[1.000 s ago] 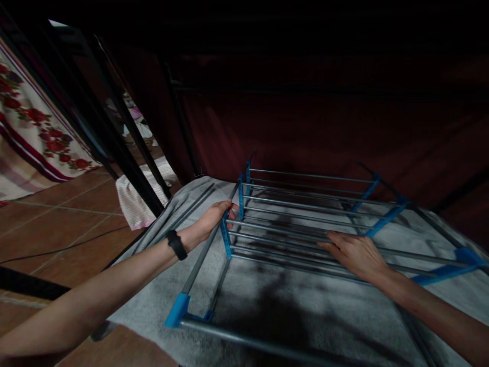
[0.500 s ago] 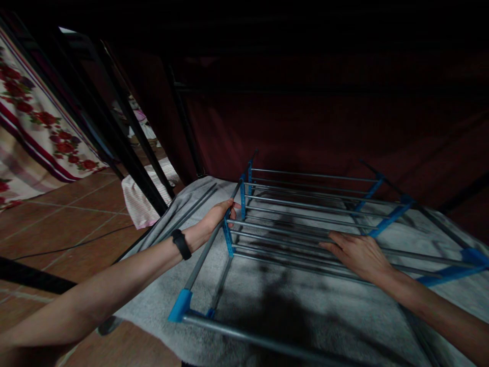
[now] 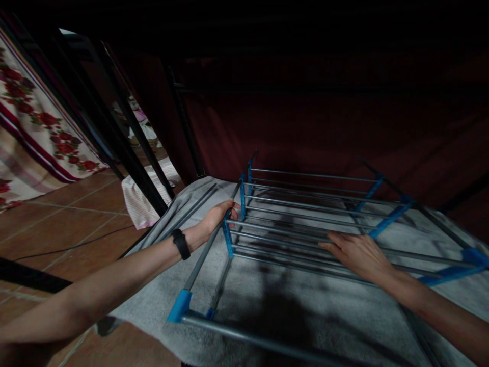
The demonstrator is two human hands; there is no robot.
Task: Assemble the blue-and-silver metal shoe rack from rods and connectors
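Note:
A rack of grey metal tubes with blue plastic joints [image 3: 244, 334] lies across a grey blanket [image 3: 160, 295]. My left hand [image 3: 219, 216] is closed round its left side pole, between two blue brackets; some of the fingertips show on the far side. On the rack's middle tubes lies my right hand [image 3: 357, 251], its thumb and fingers curled round one tube, with part of the grip hidden beneath. Two loose grey tubes [image 3: 189, 209] rest on the blanket left of the rack.
Dark metal posts [image 3: 126, 158] rise on the left, and a dark red cloth [image 3: 305, 132] hangs behind. A floral cloth [image 3: 46, 122] hangs farther left over a tiled floor [image 3: 87, 219]. A striped pink-white cloth [image 3: 143, 196] droops beside the posts.

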